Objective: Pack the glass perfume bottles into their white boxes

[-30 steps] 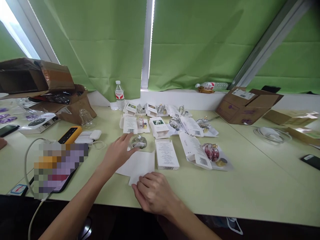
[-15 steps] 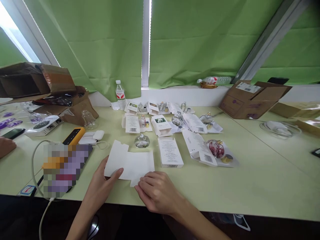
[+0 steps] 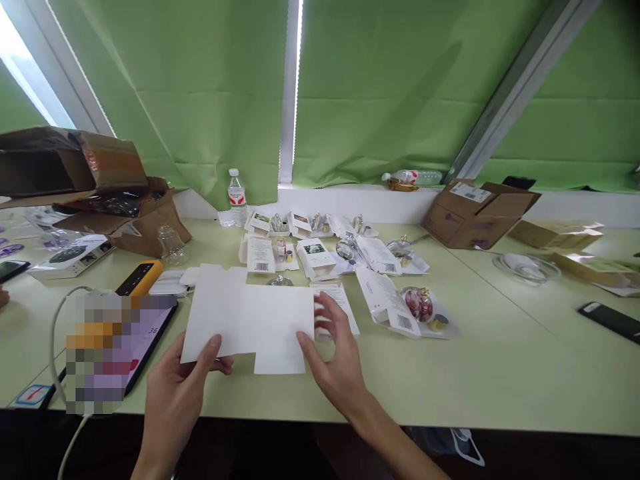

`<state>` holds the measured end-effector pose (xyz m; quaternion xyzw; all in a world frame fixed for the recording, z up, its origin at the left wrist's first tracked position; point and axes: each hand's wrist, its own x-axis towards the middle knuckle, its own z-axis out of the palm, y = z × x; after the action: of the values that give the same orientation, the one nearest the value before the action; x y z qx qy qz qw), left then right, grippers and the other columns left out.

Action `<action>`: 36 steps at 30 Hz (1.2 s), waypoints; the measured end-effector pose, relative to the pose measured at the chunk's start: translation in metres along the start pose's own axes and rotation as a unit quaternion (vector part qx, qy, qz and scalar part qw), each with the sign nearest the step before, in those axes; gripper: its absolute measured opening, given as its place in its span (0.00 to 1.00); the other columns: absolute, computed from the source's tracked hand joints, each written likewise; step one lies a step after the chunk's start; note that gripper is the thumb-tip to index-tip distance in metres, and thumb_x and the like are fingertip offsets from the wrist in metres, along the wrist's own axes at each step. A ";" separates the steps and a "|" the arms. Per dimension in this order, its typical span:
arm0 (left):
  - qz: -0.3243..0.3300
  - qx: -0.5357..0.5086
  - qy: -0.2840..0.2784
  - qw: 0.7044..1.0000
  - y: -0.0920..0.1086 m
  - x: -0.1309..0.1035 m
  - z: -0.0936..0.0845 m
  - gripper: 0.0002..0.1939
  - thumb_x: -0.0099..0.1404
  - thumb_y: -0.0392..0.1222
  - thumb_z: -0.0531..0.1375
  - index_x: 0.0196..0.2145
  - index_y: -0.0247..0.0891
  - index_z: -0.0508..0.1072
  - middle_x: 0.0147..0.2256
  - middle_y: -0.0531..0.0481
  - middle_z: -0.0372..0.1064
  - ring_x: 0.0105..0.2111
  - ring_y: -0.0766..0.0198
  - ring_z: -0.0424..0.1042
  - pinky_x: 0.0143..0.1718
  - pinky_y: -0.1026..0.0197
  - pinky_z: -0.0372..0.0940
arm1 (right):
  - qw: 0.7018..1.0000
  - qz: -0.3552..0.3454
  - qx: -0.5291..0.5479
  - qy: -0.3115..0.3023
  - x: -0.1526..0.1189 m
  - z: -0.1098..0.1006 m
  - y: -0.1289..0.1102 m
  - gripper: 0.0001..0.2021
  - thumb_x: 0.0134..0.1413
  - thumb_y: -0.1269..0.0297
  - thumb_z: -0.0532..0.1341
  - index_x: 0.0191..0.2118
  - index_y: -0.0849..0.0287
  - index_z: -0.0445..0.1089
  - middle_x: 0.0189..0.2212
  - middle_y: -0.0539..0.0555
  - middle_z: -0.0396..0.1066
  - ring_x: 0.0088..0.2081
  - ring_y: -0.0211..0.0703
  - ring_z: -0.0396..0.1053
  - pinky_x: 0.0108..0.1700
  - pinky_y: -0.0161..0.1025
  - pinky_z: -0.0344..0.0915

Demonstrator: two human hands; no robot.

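Observation:
A flat white card with cut-out edges [image 3: 250,320] is raised a little above the table near its front edge. My left hand [image 3: 183,383] grips its lower left corner, thumb on top. At the card's right edge is my right hand [image 3: 340,360], its thumb touching the face and its fingers spread behind the edge. Behind the card, a glass bottle [image 3: 280,281] is mostly hidden, and a white printed box [image 3: 345,307] is partly covered by the right hand. An opened white box [image 3: 383,300] lies to the right with a red glass bottle [image 3: 417,303] and gold cap [image 3: 439,323].
Several opened white boxes with glass bottles stand in rows farther back, near a water bottle [image 3: 237,197]. Cardboard boxes are at the left [image 3: 150,223] and right [image 3: 460,217]. A tablet [image 3: 155,333], cables and a yellow power strip [image 3: 140,277] lie left; a phone [image 3: 613,320] lies right.
The card has been lifted and spread flatter towards the camera. My right hand has moved from its lower edge to its right edge and opened its fingers. The view has shifted slightly right.

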<state>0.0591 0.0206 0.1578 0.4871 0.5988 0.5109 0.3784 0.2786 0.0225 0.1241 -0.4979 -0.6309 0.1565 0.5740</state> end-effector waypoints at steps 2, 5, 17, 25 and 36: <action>0.004 -0.039 0.004 0.999 0.006 0.002 0.009 0.18 0.59 0.52 0.64 0.40 0.35 0.72 0.23 0.51 0.74 0.24 0.57 0.76 0.32 0.57 0.72 | 0.993 0.076 0.065 -0.067 0.004 -0.004 0.000 0.21 0.60 0.61 0.60 0.57 0.57 0.61 0.44 0.57 0.72 0.40 0.47 0.73 0.38 0.43 0.73; 0.015 -0.119 -0.032 0.992 0.013 0.011 0.024 0.18 0.60 0.50 0.63 0.42 0.34 0.72 0.28 0.49 0.75 0.27 0.57 0.76 0.34 0.54 0.73 | 0.973 0.160 0.123 -0.112 0.015 -0.012 0.000 0.12 0.59 0.55 0.60 0.38 0.60 0.69 0.27 0.52 0.70 0.25 0.40 0.70 0.25 0.36 0.67; 0.121 -0.239 -0.187 0.945 0.058 0.097 0.070 0.13 0.64 0.47 0.61 0.36 0.32 0.73 0.33 0.47 0.71 0.27 0.63 0.71 0.31 0.58 0.71 | 0.975 0.140 0.167 -0.035 0.110 -0.048 0.003 0.13 0.57 0.54 0.62 0.32 0.61 0.68 0.19 0.48 0.67 0.18 0.35 0.64 0.19 0.32 0.60; 0.106 -0.218 -0.195 0.950 0.065 0.101 0.098 0.16 0.63 0.50 0.61 0.43 0.36 0.72 0.34 0.48 0.73 0.28 0.59 0.74 0.31 0.55 0.71 | 0.972 0.137 0.184 -0.049 0.128 -0.051 0.022 0.10 0.57 0.59 0.60 0.32 0.60 0.66 0.18 0.47 0.66 0.18 0.37 0.66 0.19 0.33 0.63; 0.014 -0.035 -0.220 0.975 0.043 0.079 0.105 0.19 0.60 0.57 0.61 0.24 0.39 0.76 0.27 0.48 0.78 0.28 0.53 0.78 0.43 0.53 0.69 | 0.960 0.170 0.192 -0.114 0.105 -0.052 0.019 0.14 0.57 0.52 0.60 0.37 0.60 0.67 0.26 0.51 0.70 0.22 0.36 0.67 0.22 0.34 0.66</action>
<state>0.1483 0.1227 0.1835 0.5826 0.4759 0.4170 0.5101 0.3494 0.0965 0.1850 -0.4573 -0.5559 0.4257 0.5483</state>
